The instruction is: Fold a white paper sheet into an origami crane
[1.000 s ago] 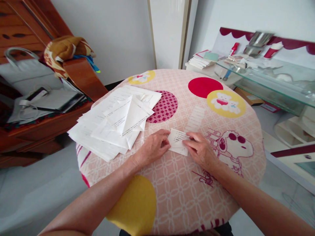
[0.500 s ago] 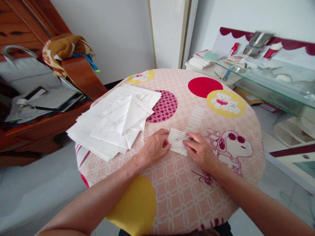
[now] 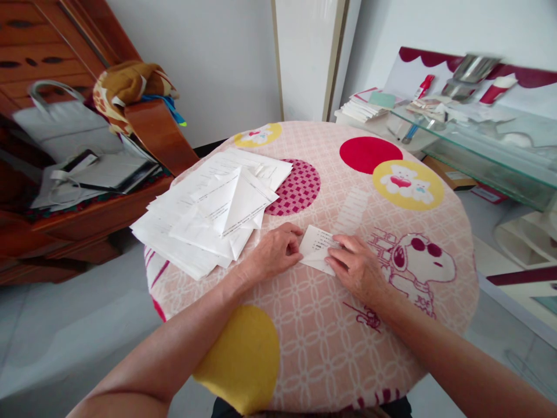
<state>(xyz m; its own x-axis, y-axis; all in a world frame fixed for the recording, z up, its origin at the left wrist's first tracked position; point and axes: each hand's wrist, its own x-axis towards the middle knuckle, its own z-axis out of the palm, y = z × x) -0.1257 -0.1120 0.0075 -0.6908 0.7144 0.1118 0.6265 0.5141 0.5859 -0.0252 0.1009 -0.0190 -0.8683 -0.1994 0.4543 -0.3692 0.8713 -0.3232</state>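
A small folded sheet of paper point(image 3: 314, 244) with printed text lies on the patterned tablecloth in front of me, a diagonal crease across its lower part. At its left edge is my left hand point(image 3: 278, 251), fingers curled, with thumb and fingertip pinching at the lower left corner. My right hand point(image 3: 354, 262) grips the right side, its fingertips over the printed face and covering that edge. To the left lies a pile of loose printed sheets point(image 3: 187, 249), topped by a sheet folded into a pointed shape point(image 3: 243, 200).
The round table point(image 3: 331, 348) is covered by the cloth. On the right stands a glass shelf point(image 3: 491, 151) with metal bowls point(image 3: 476, 68) and a stack of papers point(image 3: 361, 107). A wooden bench point(image 3: 161, 133) at left holds a grey bag point(image 3: 69, 128) and a bundled brown cloth point(image 3: 130, 87).
The view has shifted slightly, so everything sits further right. My left index finger has drawn back a little from the paper's upper left edge. The right hand keeps its place.
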